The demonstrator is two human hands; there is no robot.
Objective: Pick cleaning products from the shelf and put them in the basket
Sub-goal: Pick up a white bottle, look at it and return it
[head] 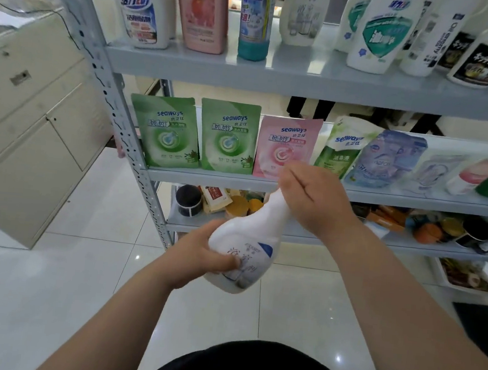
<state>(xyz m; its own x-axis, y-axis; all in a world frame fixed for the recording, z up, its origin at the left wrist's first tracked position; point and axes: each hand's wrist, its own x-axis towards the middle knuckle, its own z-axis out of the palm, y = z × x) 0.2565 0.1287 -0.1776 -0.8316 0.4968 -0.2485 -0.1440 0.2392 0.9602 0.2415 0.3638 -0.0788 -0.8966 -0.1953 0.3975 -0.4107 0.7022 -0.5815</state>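
Item: white plastic bottle (246, 244) with a rounded belly, a long tapered neck and a blue-and-grey printed label. Location: off the grey metal shelf unit (306, 80), held in the air just in front of its middle and lower boards, tilted, neck toward the unit and base toward the holder. Held two-handed: left hand (203, 255) wrapped round the belly, thumb across the label; right hand (312, 200) closed over the top of the neck, cap or trigger hidden beneath the fingers. Handling, as judged: rigid moulded shell, smooth and likely a little slippery; probably fairly heavy if full, with the weight low in the belly; fill level not readable. Not fragile, though possibly leaky at the head if squeezed or tipped far. Best hold: narrow neck for a one-handed carry, or belly cupped from below; glossy label area, so a firm wrap advised. Destination: basket, not in view; whereabouts relative to the unit unknown. Stock on the unit behind the item: green stand-up pouches (164, 132), two, and one pink stand-up pouch (285, 141), upright and side by side on the middle board; assorted bottles (373, 33) in white, pink and blue on the board above. Status: picked, not yet deposited.
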